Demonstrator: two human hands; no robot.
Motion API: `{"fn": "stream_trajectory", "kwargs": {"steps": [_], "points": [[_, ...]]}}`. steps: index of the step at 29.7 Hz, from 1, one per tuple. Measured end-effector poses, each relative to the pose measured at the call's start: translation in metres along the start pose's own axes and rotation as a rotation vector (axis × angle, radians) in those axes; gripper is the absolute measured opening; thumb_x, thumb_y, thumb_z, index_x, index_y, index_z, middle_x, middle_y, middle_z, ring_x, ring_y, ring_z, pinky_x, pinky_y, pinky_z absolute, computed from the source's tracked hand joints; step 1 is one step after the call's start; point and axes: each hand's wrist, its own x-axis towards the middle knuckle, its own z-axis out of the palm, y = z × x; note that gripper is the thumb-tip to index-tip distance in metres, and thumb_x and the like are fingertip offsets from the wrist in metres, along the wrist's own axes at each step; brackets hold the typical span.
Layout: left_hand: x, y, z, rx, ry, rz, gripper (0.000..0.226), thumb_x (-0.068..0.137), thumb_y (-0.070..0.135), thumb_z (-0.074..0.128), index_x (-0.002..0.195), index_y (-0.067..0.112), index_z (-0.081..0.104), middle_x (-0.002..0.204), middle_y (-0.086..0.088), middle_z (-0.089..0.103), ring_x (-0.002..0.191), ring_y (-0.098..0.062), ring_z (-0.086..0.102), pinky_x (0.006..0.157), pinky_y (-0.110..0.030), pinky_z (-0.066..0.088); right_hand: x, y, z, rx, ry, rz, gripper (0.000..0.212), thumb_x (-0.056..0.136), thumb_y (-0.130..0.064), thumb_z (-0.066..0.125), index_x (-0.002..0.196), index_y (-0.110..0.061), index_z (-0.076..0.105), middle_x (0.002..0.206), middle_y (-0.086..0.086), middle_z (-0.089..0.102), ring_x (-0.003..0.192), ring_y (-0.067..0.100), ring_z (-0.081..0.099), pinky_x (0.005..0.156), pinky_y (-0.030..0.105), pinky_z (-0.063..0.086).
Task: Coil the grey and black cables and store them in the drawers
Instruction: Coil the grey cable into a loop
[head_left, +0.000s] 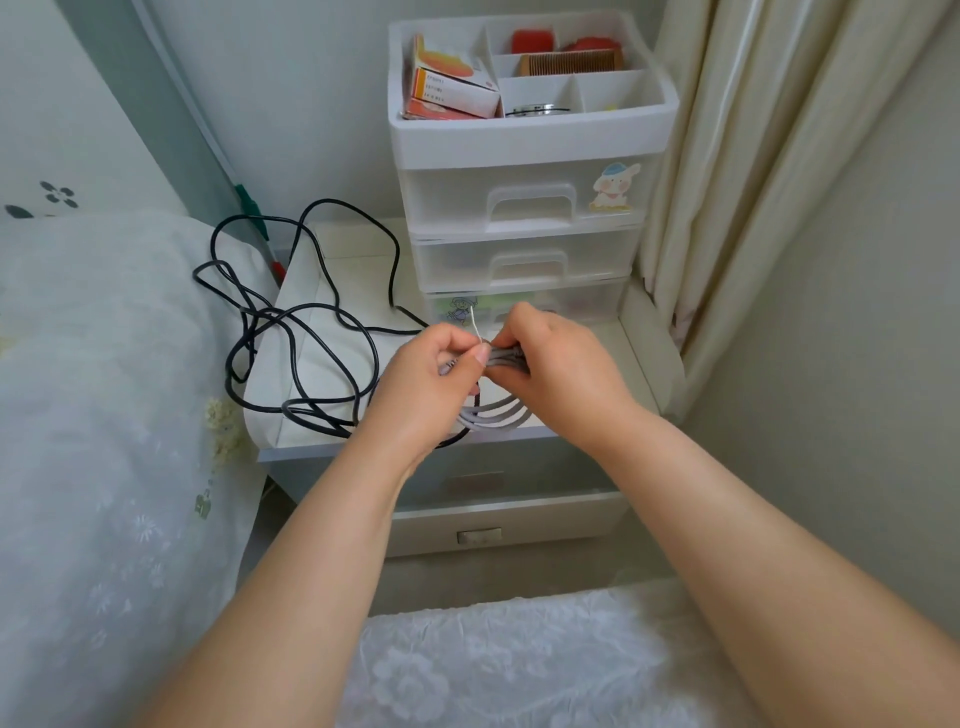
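Grey cable (493, 415) is looped into a bundle, gripped by left hand (431, 374) and right hand (550, 358) close together, w/ a thin white tie (475, 325) (apparently being fastened). Black cable (291, 332) sprawls uncoiled left of them; drawers (524, 260) beyond are closed.

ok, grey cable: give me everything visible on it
The grey cable is a thin, smooth, light-grey cord already gathered into a small coil of several loops. Both hands hold it above the white nightstand top: the left hand and right hand pinch the bunched upper part, while the lower loops hang between the wrists. A thin white tie sticks up at the pinch. Its plugs are hidden.
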Motion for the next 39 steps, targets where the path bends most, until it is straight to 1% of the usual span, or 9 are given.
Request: {"fn": "stream_trajectory", "kwargs": {"steps": [3,5,8,11,14,16,23,30,39], "points": [[-0.002,0.004,0.0,-0.104,0.085,0.06,0.013,0.092,0.02,0.062,0.082,0.028,0.064,0.082,0.012,0.069,0.074,0.0,0.063,0.079,-0.022,0.05,0.002,-0.004,-0.001,-0.018,0.079,-0.04,0.031,0.078,-0.028,0.072,0.083,-0.003,0.054,0.072,0.006,0.06,0.064,0.03,0.054,0.052,0.029,0.035],[0.0,0.004,-0.007,-0.125,0.057,0.064,0.012,0.091,0.018,0.062,0.083,0.026,0.065,0.081,0.01,0.069,0.072,0.0,0.063,0.077,-0.021,0.048,0.002,-0.006,-0.007,0.136,-0.036,0.072,0.037,0.077,-0.037,0.073,0.091,-0.008,0.054,0.081,-0.002,0.061,0.074,0.024,0.057,0.059,0.033,0.042],[0.003,0.003,-0.024,-0.082,-0.078,0.077,0.011,0.091,0.015,0.062,0.082,0.021,0.065,0.081,0.012,0.071,0.072,0.004,0.062,0.074,-0.019,0.045,-0.001,-0.004,-0.021,0.564,-0.188,0.286,0.038,0.08,-0.043,0.065,0.108,-0.02,0.052,0.087,-0.004,0.063,0.083,0.017,0.062,0.078,0.035,0.052],[0.004,0.0,-0.032,0.019,-0.257,0.105,0.011,0.091,0.015,0.062,0.082,0.021,0.065,0.08,0.017,0.071,0.079,0.002,0.063,0.077,-0.02,0.047,0.0,0.004,-0.028,0.551,-0.249,0.246,0.036,0.09,-0.031,0.059,0.124,-0.028,0.048,0.092,0.0,0.064,0.075,0.016,0.064,0.07,0.026,0.053],[0.002,-0.003,-0.032,0.175,-0.339,0.134,0.012,0.089,0.017,0.065,0.082,0.026,0.066,0.081,0.016,0.069,0.084,-0.002,0.064,0.088,-0.031,0.049,0.003,0.001,-0.024,0.502,-0.405,0.249,0.009,0.085,-0.026,0.067,0.093,-0.022,0.064,0.077,-0.004,0.063,0.067,0.011,0.059,0.071,0.031,0.051],[0.001,-0.003,-0.032,0.214,-0.382,0.139,0.008,0.089,0.018,0.065,0.086,0.025,0.066,0.087,0.014,0.071,0.09,-0.003,0.065,0.091,-0.033,0.049,0.005,0.002,-0.024,0.524,-0.459,0.293,0.011,0.082,-0.024,0.071,0.078,-0.015,0.066,0.066,-0.003,0.062,0.062,0.009,0.057,0.071,0.031,0.05],[-0.005,0.007,-0.031,0.02,-0.562,0.098,0.012,0.092,0.006,0.059,0.094,0.007,0.047,0.063,0.01,0.064,0.056,0.0,0.053,0.058,-0.014,0.041,0.0,-0.002,-0.031,0.627,-0.628,0.256,0.022,0.092,-0.032,0.055,0.08,-0.013,0.055,0.064,-0.003,0.054,0.059,0.008,0.049,0.062,0.02,0.041],[-0.005,0.009,-0.037,-0.147,-0.64,0.096,0.013,0.088,0.005,0.06,0.088,0.009,0.048,0.062,0.01,0.058,0.06,-0.004,0.052,0.06,-0.02,0.044,-0.003,-0.018,-0.041,0.73,-0.647,0.219,0.031,0.096,-0.035,0.043,0.076,-0.013,0.052,0.065,0.0,0.042,0.057,0.008,0.038,0.054,0.016,0.035],[-0.005,0.004,-0.04,-0.158,-0.687,0.085,0.019,0.089,0.005,0.059,0.087,0.011,0.041,0.064,0.01,0.057,0.06,-0.004,0.053,0.06,-0.017,0.045,-0.008,-0.026,-0.042,0.49,-0.602,0.187,0.035,0.097,-0.036,0.044,0.076,-0.009,0.051,0.06,-0.007,0.04,0.052,0.004,0.034,0.053,0.019,0.033]]}}
